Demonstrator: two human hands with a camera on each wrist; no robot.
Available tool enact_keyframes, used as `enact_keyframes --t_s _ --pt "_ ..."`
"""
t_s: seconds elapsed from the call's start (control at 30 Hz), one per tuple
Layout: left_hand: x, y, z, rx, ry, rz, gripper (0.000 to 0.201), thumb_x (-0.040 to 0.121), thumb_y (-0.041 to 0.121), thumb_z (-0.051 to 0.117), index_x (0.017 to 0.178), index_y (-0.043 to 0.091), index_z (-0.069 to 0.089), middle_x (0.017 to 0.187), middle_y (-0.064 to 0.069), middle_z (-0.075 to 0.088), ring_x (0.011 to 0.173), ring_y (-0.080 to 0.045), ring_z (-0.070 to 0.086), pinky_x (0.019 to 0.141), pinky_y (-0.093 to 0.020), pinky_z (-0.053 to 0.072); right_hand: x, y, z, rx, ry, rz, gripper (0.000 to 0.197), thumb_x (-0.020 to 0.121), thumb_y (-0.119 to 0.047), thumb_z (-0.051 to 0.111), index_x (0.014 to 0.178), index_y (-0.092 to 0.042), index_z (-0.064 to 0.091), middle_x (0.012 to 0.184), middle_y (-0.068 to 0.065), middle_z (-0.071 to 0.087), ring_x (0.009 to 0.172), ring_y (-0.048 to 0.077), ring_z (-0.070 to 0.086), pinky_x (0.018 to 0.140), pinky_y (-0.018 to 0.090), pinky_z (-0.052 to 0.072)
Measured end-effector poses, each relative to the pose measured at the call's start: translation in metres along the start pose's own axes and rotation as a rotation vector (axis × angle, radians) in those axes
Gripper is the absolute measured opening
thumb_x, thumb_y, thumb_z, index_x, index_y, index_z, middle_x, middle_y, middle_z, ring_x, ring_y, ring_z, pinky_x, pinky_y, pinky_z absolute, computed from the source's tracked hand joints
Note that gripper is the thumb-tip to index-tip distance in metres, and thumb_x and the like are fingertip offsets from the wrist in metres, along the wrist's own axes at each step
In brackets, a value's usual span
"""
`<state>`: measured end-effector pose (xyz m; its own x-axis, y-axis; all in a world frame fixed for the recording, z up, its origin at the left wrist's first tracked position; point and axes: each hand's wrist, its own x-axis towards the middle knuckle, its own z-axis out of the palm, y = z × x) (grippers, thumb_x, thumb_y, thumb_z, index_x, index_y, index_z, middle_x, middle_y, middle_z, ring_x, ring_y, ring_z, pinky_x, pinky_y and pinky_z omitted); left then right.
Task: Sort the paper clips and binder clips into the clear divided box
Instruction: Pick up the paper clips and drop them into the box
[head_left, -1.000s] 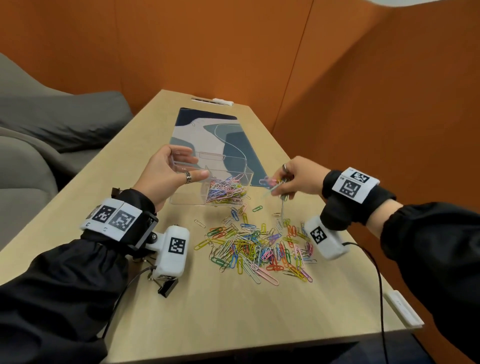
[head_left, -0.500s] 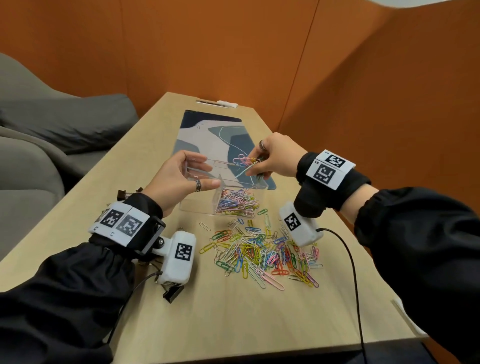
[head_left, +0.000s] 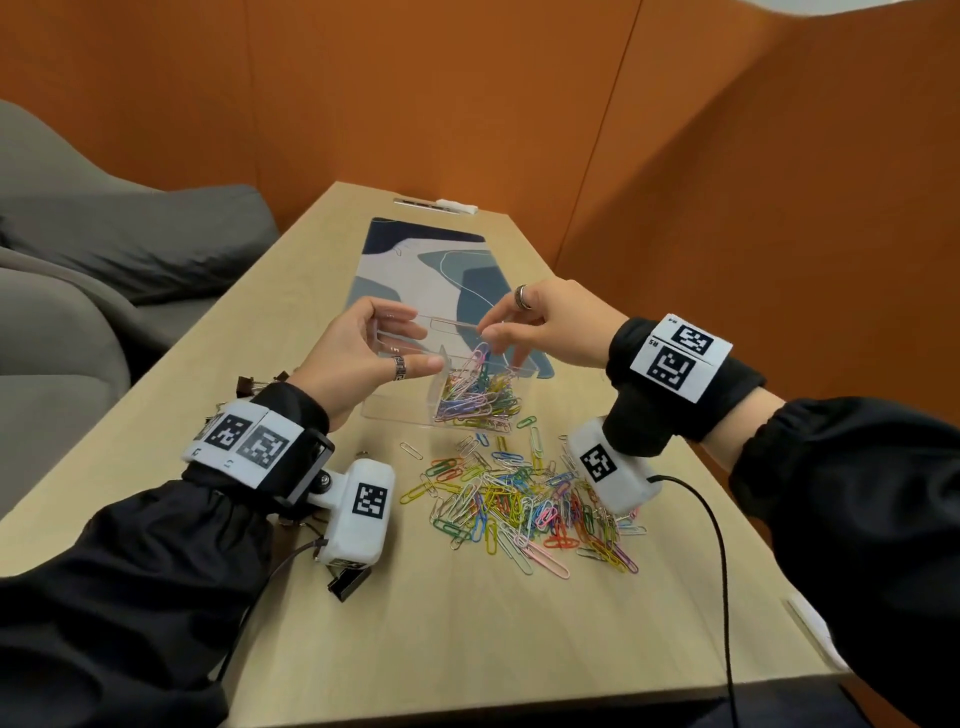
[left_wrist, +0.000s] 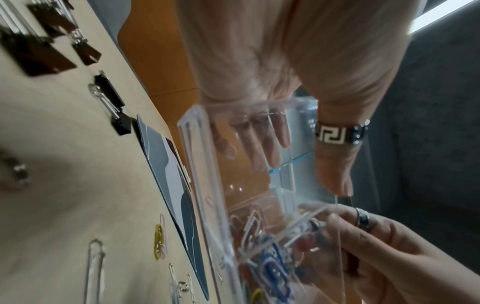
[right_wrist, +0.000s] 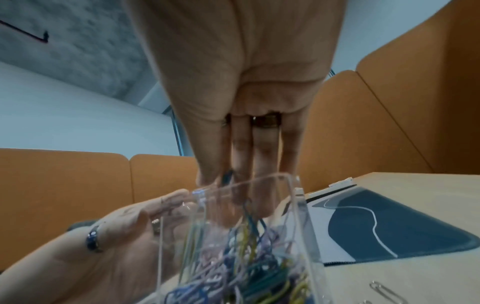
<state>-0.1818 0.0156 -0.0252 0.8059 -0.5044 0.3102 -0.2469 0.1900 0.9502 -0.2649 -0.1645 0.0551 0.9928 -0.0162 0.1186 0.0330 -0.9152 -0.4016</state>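
My left hand grips the left end of the clear divided box, thumb on the near wall and fingers behind the far wall, holding it tilted on the table. Its right compartment holds a heap of coloured paper clips; the left compartment looks bare. My right hand hovers over that right compartment, fingers pointing down, pinching a few paper clips that hang into the box. A loose paper clip pile lies in front of the box. Brown binder clips and a black binder clip lie by my left wrist.
A blue and white desk mat lies behind the box. Orange partition walls close off the far and right sides, and a grey sofa stands left. A black cable runs from my right wrist over the near table edge.
My right hand moved up and left from above the pile to over the box's right compartment, carrying paper clips. My left hand kept its grip on the box.
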Motion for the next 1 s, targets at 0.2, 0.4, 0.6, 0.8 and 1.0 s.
enact_keyframes --t_s 0.2,0.4,0.6,0.8,1.0 --pt "0.0 0.001 -0.002 -0.007 0.027 0.033 0.05 0.057 0.013 0.078 0.099 0.021 0.052 0.096 0.001 0.063 0.084 -0.008 0.063 0.074 -0.016 0.052 -0.006 -0.005 0.008 -0.103 -0.052 -0.014 0.041 0.096 -0.042 0.041 0.101 -0.014 0.07 0.059 -0.013 0.051 0.049 -0.004 0.048 0.047 0.01 0.032" --pt "-0.001 0.002 -0.002 -0.013 0.032 0.032 0.053 0.053 0.019 0.077 0.099 0.022 0.053 0.097 0.001 0.063 0.087 -0.01 0.063 0.079 -0.02 0.051 -0.013 -0.001 0.007 -0.214 -0.073 0.007 0.047 0.096 -0.047 0.036 0.093 -0.02 0.074 0.038 -0.005 0.04 0.039 0.004 0.041 0.049 0.023 0.018" --pt "0.0 0.002 -0.002 -0.018 0.04 0.04 0.052 0.053 0.021 0.076 0.098 0.023 0.052 0.098 0.002 0.063 0.09 -0.011 0.062 0.08 -0.022 0.051 -0.015 0.0 0.004 -0.094 -0.02 -0.019 0.042 0.097 -0.04 0.039 0.098 -0.014 0.072 0.051 -0.021 0.054 0.053 -0.004 0.054 0.053 0.012 0.036" --pt "0.001 0.003 -0.005 -0.022 0.073 0.061 0.046 0.059 0.014 0.077 0.098 0.023 0.052 0.097 0.002 0.062 0.09 -0.01 0.061 0.074 -0.017 0.051 -0.015 0.005 0.004 -0.015 -0.031 -0.059 0.041 0.097 -0.042 0.037 0.104 -0.017 0.069 0.099 -0.009 0.069 0.091 0.005 0.062 0.086 0.019 0.044" --pt "0.008 0.001 -0.016 -0.074 0.208 0.015 0.052 0.053 0.022 0.079 0.098 0.025 0.052 0.101 0.001 0.063 0.095 -0.015 0.061 0.081 -0.032 0.049 -0.027 0.01 0.006 0.252 0.033 0.035 0.038 0.097 -0.036 0.042 0.069 -0.016 0.059 0.056 -0.005 0.059 0.055 0.015 0.056 0.063 0.026 0.049"
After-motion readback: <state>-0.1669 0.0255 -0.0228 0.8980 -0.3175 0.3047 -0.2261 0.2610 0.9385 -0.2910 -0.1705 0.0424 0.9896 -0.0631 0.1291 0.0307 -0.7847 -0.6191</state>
